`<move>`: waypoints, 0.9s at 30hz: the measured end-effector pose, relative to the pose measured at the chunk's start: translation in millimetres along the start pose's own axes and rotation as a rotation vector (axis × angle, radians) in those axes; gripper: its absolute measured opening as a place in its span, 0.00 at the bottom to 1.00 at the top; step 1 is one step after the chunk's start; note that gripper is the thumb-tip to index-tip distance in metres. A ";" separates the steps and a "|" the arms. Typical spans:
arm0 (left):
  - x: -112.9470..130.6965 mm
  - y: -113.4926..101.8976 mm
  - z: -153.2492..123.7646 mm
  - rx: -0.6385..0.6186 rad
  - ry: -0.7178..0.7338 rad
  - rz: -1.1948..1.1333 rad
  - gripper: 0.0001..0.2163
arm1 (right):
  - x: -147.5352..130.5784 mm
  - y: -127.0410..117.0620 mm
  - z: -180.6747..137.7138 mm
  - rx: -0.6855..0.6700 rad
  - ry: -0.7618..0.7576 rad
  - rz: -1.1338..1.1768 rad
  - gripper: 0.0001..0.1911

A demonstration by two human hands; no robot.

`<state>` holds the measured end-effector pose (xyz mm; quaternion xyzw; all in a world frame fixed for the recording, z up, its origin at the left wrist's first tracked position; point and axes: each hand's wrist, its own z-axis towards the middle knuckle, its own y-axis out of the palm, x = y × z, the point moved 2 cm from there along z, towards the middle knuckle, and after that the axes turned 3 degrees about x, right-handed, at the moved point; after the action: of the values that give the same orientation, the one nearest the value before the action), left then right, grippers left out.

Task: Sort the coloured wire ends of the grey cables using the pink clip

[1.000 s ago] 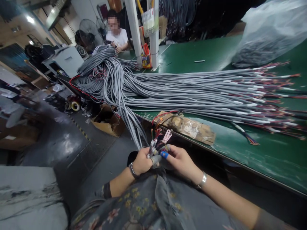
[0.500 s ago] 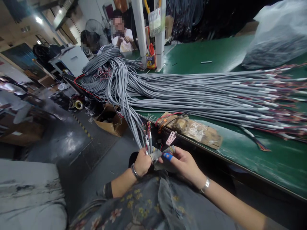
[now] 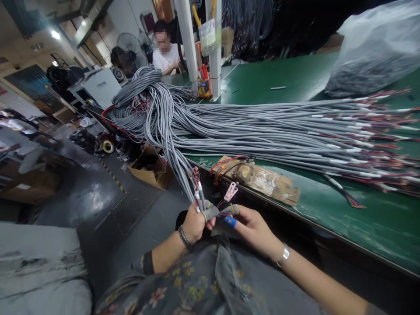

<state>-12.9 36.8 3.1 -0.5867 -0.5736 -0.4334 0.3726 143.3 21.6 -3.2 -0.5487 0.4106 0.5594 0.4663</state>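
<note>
My left hand [image 3: 196,222] is closed around a bundle of grey cables [image 3: 186,177], close to their white-banded ends. Coloured wires [image 3: 196,174] stick up from some of those ends above the fist. From between my hands come thin wires [image 3: 224,214] in dark, red and green colours. My right hand [image 3: 251,222] pinches at these wires, with grey wrapping on the index finger and blue tape on the thumb. Just above the right fingers is a pink clip [image 3: 231,191] at the table edge. The fingertips partly hide the wires.
Many long grey cables [image 3: 249,127] lie across the green table [image 3: 377,236], their stripped ends to the right. A piece of worn cardboard [image 3: 267,183] lies at the edge. A plastic bag [image 3: 377,48] stands at the back right. An open carton [image 3: 149,168] is below. A co-worker [image 3: 166,54] sits beyond.
My right hand has drawn slightly away from the left, and more of the thin wires shows between them. The view has shifted a little. The co-worker's hands have lowered.
</note>
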 end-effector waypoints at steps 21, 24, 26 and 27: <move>8.6 3.7 28.0 -0.426 -0.220 0.000 0.17 | 27.4 -6.5 37.8 0.215 0.234 0.445 0.29; 8.3 4.9 29.5 -0.421 -0.232 0.005 0.16 | 28.4 -2.2 42.3 0.205 0.297 0.664 0.29; 7.7 5.2 29.9 -0.414 -0.237 0.006 0.16 | 28.1 -0.9 44.0 0.247 0.303 0.722 0.27; 7.3 5.3 29.9 -0.413 -0.237 0.008 0.15 | 28.0 -0.3 44.5 0.266 0.305 0.743 0.25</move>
<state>-5.5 67.0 -0.1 -0.6997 -0.5101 -0.4681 0.1764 134.4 66.9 -28.4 -0.3751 0.7133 0.5440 0.2335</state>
